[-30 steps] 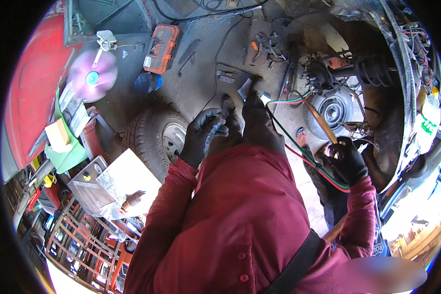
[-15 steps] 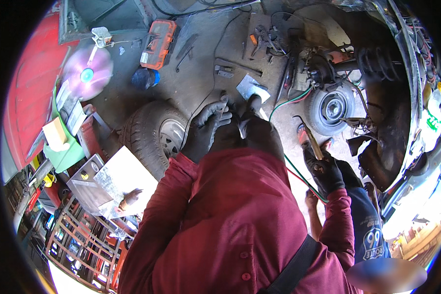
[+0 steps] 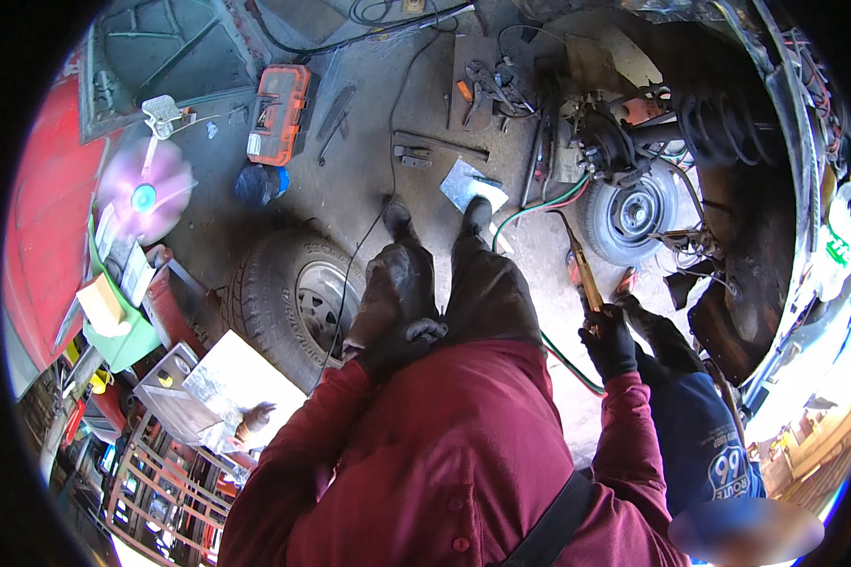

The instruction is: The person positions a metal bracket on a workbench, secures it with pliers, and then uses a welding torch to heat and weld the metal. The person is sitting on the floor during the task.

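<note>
We are gripping the torch (image 3: 588, 281) in our gloved right hand (image 3: 610, 340), its fingers clenching around the near end of the brass-coloured handle, while the thin bent tip is pointing away from us, above the bright floor (image 3: 539, 279) and just left of the smaller wheel (image 3: 639, 213). Beside that hand, a co-worker in a dark blue shirt (image 3: 695, 420) is crouching or sitting low on our right. Green and red hoses (image 3: 523, 211) are curving between our right leg (image 3: 487, 298) and the torch. We are resting our left hand (image 3: 397, 350), gloved in black too, at our lap; its fingers are curling inward, but we are not managing to tell whether they are grasping anything. Near that hand, a large tyre (image 3: 265, 298) is sitting to our left. In front of our right boot (image 3: 477, 217), a pale plate (image 3: 459, 184) is lying on the floor, and farther out a cluster of hand tools (image 3: 487, 94) is lying near an orange toolbox (image 3: 279, 118). On the far left, a fan (image 3: 145, 194) is spinning, its purple blades blurring, while on the right a dark coil spring (image 3: 719, 128) is showing beyond the smaller wheel
</note>
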Tool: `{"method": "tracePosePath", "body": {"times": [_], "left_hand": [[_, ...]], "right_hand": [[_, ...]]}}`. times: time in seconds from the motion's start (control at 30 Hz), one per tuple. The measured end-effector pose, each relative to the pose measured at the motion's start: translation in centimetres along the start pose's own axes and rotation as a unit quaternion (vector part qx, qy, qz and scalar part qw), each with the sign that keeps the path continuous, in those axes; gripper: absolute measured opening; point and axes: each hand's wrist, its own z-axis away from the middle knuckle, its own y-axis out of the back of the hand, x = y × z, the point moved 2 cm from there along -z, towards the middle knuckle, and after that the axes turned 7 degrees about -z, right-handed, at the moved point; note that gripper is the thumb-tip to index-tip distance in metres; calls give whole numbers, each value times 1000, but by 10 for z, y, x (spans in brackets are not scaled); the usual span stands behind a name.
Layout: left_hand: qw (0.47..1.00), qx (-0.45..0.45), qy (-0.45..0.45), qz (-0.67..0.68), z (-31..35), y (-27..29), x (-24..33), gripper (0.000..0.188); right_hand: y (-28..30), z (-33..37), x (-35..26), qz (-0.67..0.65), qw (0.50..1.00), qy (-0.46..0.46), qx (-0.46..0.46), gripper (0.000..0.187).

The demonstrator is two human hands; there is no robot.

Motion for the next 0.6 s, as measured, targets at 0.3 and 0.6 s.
{"method": "tracePosePath", "body": {"times": [0.3, 0.6], "left_hand": [[976, 161, -104, -99, -147, 134, 16, 41], [940, 237, -175, 173, -419, 260, -46, 17]], "right_hand": [[-125, -148, 66, 3, 994, 33, 102, 32], [-278, -326, 193, -63, 990, 86, 88, 40]]}}
